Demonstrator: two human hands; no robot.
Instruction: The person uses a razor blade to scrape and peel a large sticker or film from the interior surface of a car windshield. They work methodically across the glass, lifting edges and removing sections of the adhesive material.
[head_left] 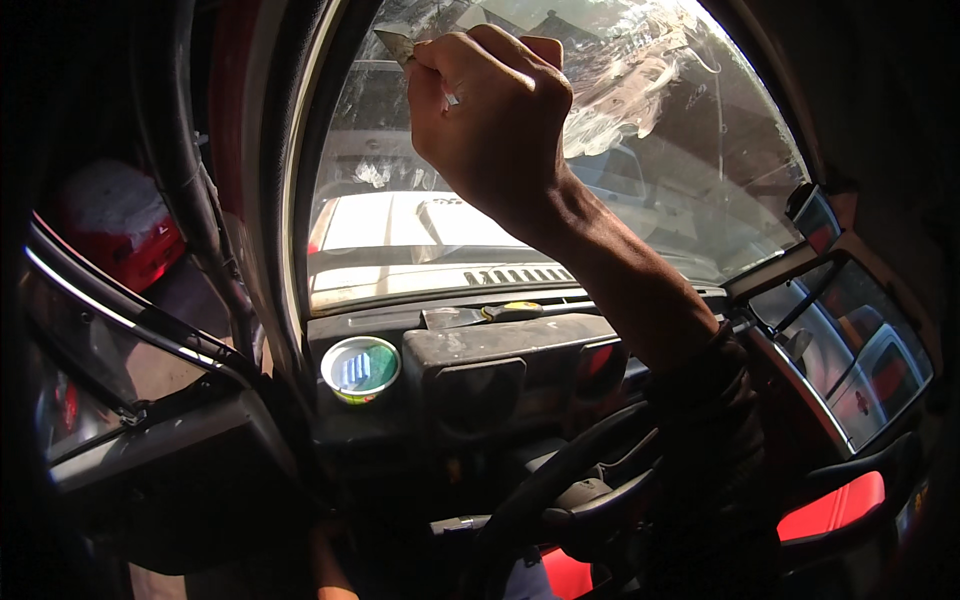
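Note:
My right hand [495,115] is raised against the upper left part of the windshield [660,220], its fingers closed round a small flat scraper blade [396,45]. The blade's pointed, dull end sticks out to the left of the fist, close to the glass. Whitish smears cover the glass to the right of the hand. On the dashboard below lies a putty knife [490,314] with a wide blade and a yellow and black handle. My left hand does not show; only a sunlit strip of skin appears at the lower edge.
A small white tub [360,369] with bluish-green contents stands on the dashboard's left end. The instrument hood [510,340] and steering wheel [560,470] lie below my right arm. An open door [150,330] is at left, a side window [850,340] at right.

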